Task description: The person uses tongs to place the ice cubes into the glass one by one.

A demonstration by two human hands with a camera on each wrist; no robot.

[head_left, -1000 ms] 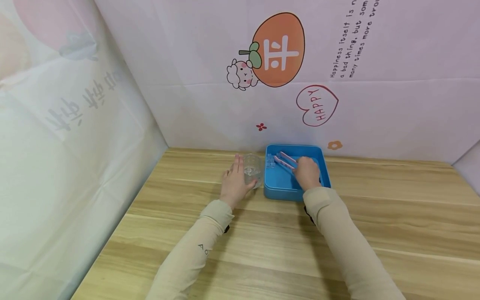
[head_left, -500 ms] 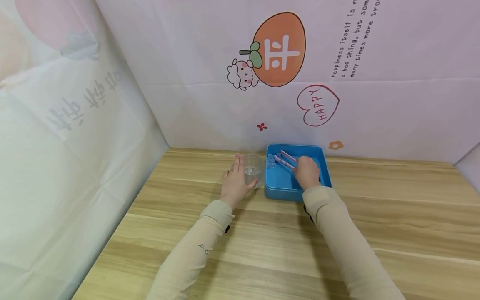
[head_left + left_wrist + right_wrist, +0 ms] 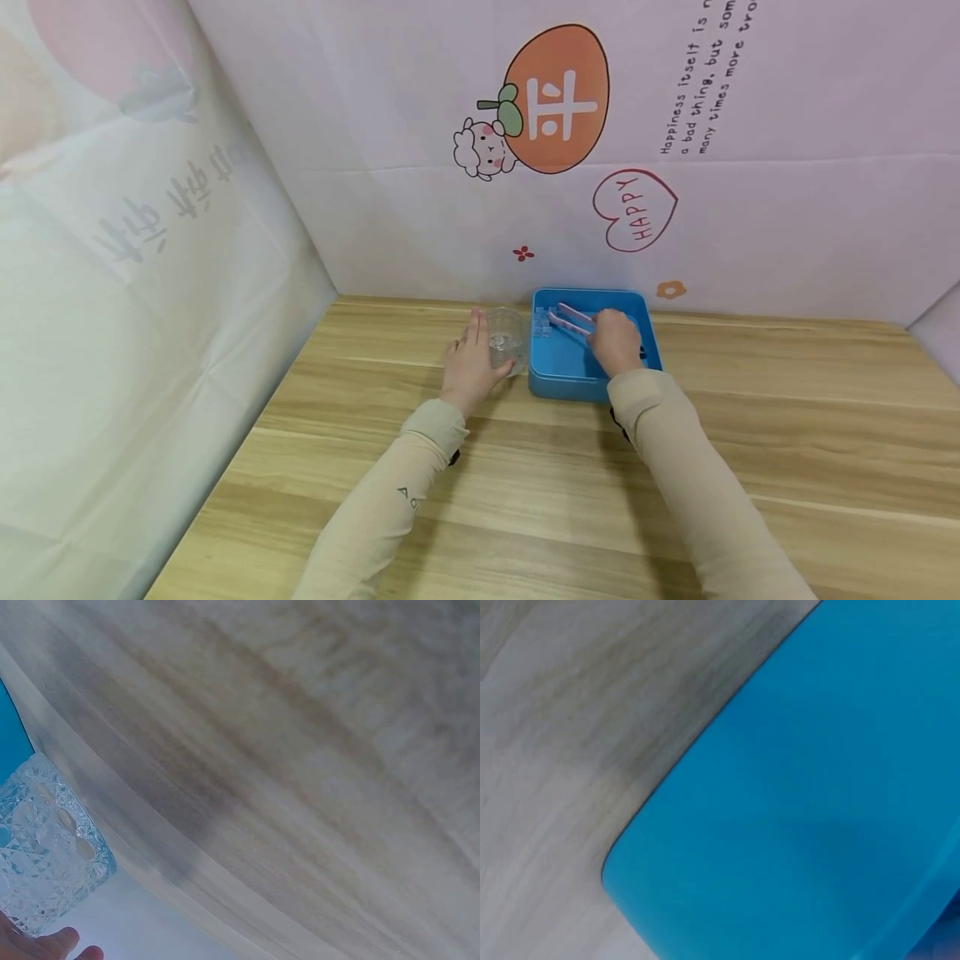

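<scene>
I have the left hand [image 3: 468, 371] at the clear glass [image 3: 506, 342], its fingers fairly straight along one side and the thumb reaching across the near side, so the hand is spread wide about it. The glass stands on the bench [image 3: 787, 417], just left of the blue tray [image 3: 566, 388], and my left wrist view shows its faceted pattern; I can't tell what it holds. Over the tray, I have the right hand [image 3: 617, 343] with its fingers curled round the pink tongs [image 3: 570, 326]. The two tong arms stand a little apart, tips at the clear cubes [image 3: 542, 327] grouped along the tray's left wall; whether a cube sits between the tips I can't tell. My right wrist view is mostly blue tray wall, with bench at its left. Behind the bench hangs a pale printed cloth [image 3: 420, 225] bearing a red HAPPY heart [image 3: 635, 211].
</scene>
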